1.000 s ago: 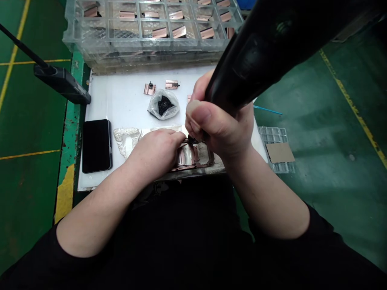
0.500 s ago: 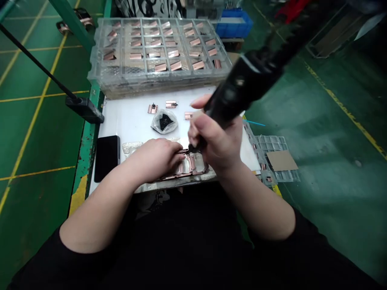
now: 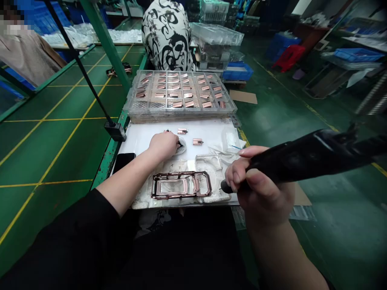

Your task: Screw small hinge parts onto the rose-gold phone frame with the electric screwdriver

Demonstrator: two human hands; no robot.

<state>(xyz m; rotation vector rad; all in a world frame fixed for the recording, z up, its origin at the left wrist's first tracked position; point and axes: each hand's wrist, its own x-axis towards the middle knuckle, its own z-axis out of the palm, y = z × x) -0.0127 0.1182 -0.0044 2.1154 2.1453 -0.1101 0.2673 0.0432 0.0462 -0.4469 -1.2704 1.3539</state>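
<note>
My right hand [image 3: 263, 193] is wrapped round a black electric screwdriver [image 3: 290, 155], its tip pointing left beside the foam-like holder [image 3: 222, 197]. In that holder lies a copper-coloured frame [image 3: 173, 196] shaped like a toy vehicle body, with no hand on it. Farther back, my left hand [image 3: 165, 146] reaches into a small clear bag [image 3: 182, 150] of tiny black pieces. Its fingers are bunched together, and their tips are hidden. Beyond the bag sit small copper-coloured parts, one [image 3: 182, 131] behind it and another [image 3: 197, 141] to its right.
A clear compartment tray [image 3: 181, 108] of copper-coloured pieces stands at the table's back. At the left edge are a black phone [image 3: 124, 160] and a black box [image 3: 115, 131] on a green rail. Another person [image 3: 27, 52] is at upper left. Clear plastic wrapping [image 3: 231, 139] lies at right.
My left hand has left the copper-coloured frame and moved back to the bag. My right hand has drawn the screwdriver off the frame to the right and tilted it lower. The view has lifted.
</note>
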